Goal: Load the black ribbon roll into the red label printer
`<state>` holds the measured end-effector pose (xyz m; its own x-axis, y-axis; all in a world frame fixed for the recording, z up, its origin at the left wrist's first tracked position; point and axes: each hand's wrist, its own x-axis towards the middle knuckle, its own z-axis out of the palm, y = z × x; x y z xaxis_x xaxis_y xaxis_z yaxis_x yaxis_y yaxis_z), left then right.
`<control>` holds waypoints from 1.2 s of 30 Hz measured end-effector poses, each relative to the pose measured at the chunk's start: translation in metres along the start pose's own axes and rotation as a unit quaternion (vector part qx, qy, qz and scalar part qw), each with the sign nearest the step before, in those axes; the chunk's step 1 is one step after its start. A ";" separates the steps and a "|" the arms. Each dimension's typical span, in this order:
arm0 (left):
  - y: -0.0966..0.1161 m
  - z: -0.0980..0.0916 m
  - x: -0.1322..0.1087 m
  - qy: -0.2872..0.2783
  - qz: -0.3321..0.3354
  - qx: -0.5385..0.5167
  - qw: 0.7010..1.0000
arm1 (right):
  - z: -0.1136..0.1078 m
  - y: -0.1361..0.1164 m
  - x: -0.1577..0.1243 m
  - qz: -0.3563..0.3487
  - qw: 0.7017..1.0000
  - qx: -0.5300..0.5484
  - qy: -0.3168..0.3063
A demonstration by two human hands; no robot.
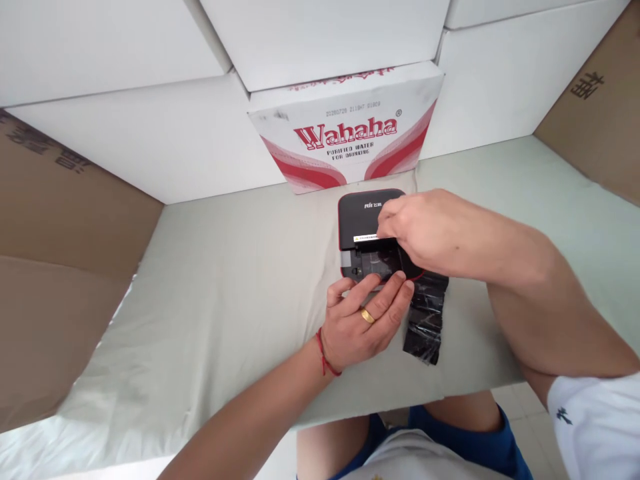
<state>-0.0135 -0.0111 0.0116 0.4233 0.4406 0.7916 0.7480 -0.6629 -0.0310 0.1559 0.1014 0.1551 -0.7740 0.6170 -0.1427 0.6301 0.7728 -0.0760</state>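
Note:
A flat black device (357, 220) with rounded corners and a thin red edge lies on the cloth. A white label strip runs across it, above a recessed dark opening (377, 260). My left hand (367, 323) holds the near edge, its fingertips curled onto the rim and its thumb hidden. From the right, my right hand (425, 230) reaches over the device, fingers pinched together by the label and opening. What is between those fingertips is hidden. A crumpled strip of shiny black film (426, 320) lies beside the left fingertips, partly under the device's right side.
A pale green cloth (240, 280) covers the table. Behind the device stands a white and red Wahaha water carton (350, 133), backed by large white boxes (210, 140). Brown cardboard boxes stand at the left (65, 267) and right (595, 113).

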 end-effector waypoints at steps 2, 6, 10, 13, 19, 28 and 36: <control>0.000 0.001 0.001 0.013 -0.002 0.002 1.000 | -0.001 -0.008 0.001 -0.008 0.997 -0.058 -0.046; 0.000 0.001 0.005 0.020 -0.006 -0.001 1.000 | -0.005 -0.022 0.003 -0.013 0.991 -0.105 -0.078; -0.001 0.001 0.003 0.017 -0.005 -0.011 1.000 | -0.007 -0.036 0.007 0.006 0.990 -0.088 -0.110; -0.002 0.002 -0.001 0.009 -0.004 -0.024 1.000 | -0.006 -0.044 0.011 0.023 0.990 -0.073 -0.114; -0.004 -0.002 -0.001 0.033 -0.019 -0.064 0.997 | -0.003 -0.030 0.005 0.018 0.994 -0.070 -0.080; -0.055 0.009 -0.016 0.146 -0.401 -0.243 0.871 | -0.007 -0.021 -0.013 -0.132 0.986 0.044 -0.097; -0.086 0.037 -0.031 0.035 -0.425 -0.509 0.748 | -0.004 -0.017 -0.013 -0.172 0.978 0.048 -0.108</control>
<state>-0.0722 0.0548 -0.0333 -0.0388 0.9553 0.2932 -0.0603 -0.2951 0.9535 0.1553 0.0812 0.1623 -0.9164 0.2680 -0.2972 0.3451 0.9053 -0.2476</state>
